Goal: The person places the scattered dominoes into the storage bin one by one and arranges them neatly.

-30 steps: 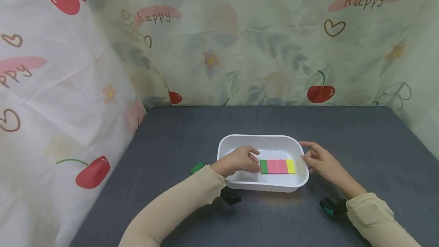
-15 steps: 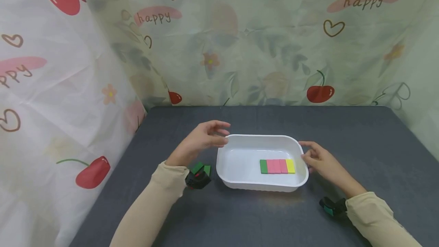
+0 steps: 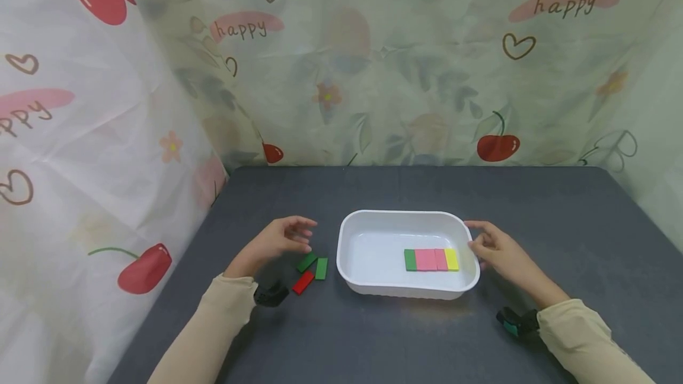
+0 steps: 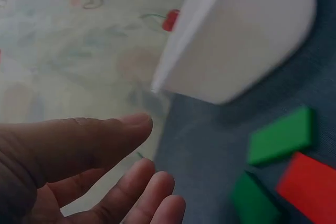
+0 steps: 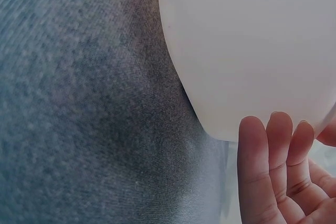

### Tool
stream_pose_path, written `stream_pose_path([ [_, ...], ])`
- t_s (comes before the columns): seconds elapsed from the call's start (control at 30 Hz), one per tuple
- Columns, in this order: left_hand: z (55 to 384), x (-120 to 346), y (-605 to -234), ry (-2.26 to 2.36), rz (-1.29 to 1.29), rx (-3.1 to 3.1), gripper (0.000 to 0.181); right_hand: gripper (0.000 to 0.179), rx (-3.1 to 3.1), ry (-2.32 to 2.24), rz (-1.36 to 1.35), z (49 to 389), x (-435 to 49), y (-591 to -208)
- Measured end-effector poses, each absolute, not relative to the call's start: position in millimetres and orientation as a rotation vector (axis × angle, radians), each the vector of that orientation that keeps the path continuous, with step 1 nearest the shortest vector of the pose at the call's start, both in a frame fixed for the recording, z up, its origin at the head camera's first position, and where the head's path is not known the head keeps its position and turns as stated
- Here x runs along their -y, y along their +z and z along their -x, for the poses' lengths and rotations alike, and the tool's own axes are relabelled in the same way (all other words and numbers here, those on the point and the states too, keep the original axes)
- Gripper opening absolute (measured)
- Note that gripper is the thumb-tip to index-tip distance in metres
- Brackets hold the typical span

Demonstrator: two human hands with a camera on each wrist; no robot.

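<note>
A white plastic tray (image 3: pixel 373 277) stands on the dark table. Inside it, toward the right, several flat blocks lie side by side in a row: a green block (image 3: pixel 410 259), pink blocks (image 3: pixel 425 259) and a yellow block (image 3: pixel 451 259). Left of the tray lie two green blocks (image 3: pixel 321 268) and a red block (image 3: pixel 303 282), loose on the tabletop. My left hand (image 3: pixel 277 243) hovers beside them, its fingers loosely bent and nothing between thumb and fingers. My right hand (image 3: pixel 496 248) touches the tray's right end, with fingertips (image 5: pixel 253 135) against the outer wall.
A dark cloth-like tabletop (image 3: pixel 373 336) extends around the tray. Behind it hangs a printed curtain (image 3: pixel 384 93) with cherries and hearts, which continues down the left side. Both wrists carry a black strapped device (image 3: pixel 517 321).
My left hand has come out of the tray and moved left over the loose blocks, uncovering the red one. The right hand keeps its place at the tray.
</note>
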State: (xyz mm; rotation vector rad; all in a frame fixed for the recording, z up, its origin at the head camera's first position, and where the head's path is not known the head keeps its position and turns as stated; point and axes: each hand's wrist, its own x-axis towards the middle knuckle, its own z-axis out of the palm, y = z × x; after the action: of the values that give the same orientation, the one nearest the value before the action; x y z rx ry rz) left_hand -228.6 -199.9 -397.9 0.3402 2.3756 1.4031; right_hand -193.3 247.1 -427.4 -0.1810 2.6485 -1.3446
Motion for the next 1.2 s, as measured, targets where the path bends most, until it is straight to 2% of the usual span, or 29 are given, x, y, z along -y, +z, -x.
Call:
stream_pose_path([
  [0.57,213,181,-444,1.180,-0.245,-2.531,0.047,0.057,-2.651,-1.342,0.170,194,-247,-430],
  [0.83,209,174,-443,1.119,-0.199,-2.586,0.051,0.055,-2.644,-1.343,0.168,196,-248,-428],
  [1.2,206,171,-440,1.093,-0.150,-2.601,0.045,0.055,-2.653,-1.340,0.168,195,-247,-429],
])
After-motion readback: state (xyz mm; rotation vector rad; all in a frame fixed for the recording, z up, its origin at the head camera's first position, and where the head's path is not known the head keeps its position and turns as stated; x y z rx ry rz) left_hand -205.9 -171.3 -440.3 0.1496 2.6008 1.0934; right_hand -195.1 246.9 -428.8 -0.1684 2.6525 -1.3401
